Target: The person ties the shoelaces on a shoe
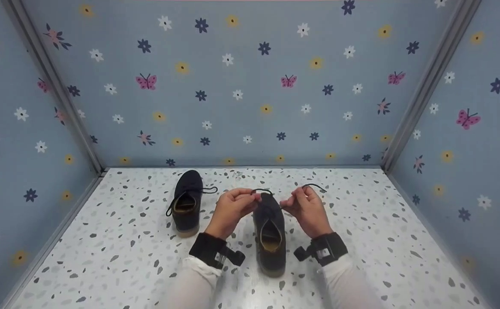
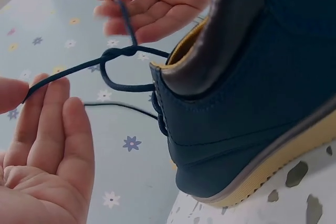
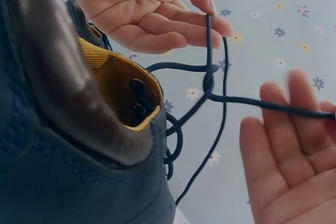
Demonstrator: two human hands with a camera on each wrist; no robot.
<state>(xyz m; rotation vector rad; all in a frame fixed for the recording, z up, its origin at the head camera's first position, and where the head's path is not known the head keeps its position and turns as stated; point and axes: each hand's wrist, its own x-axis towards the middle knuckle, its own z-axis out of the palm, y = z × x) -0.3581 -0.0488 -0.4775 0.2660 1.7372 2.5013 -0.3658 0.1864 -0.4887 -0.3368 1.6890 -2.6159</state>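
A dark blue lace-up shoe (image 1: 271,261) stands upright on the floor between my hands, its toe pointing away and its opening lined in yellow. My left hand (image 1: 232,210) pinches one end of its shoelace (image 2: 68,72) between thumb and fingers. On the other side, my right hand (image 1: 309,213) grips the opposite end, its other fingers extended. The two lengths of lace cross in a loose twist (image 3: 208,81) held up above the shoe's tongue. Thin loose tails of lace trail past the fingers of both hands.
A matching shoe (image 1: 188,201) stands to the left with its laces loose at the sides. The white speckled floor (image 1: 117,257) meets light blue panels (image 1: 241,124) with flowers and butterflies at the back and sides. Each wrist wears a black strap with a camera.
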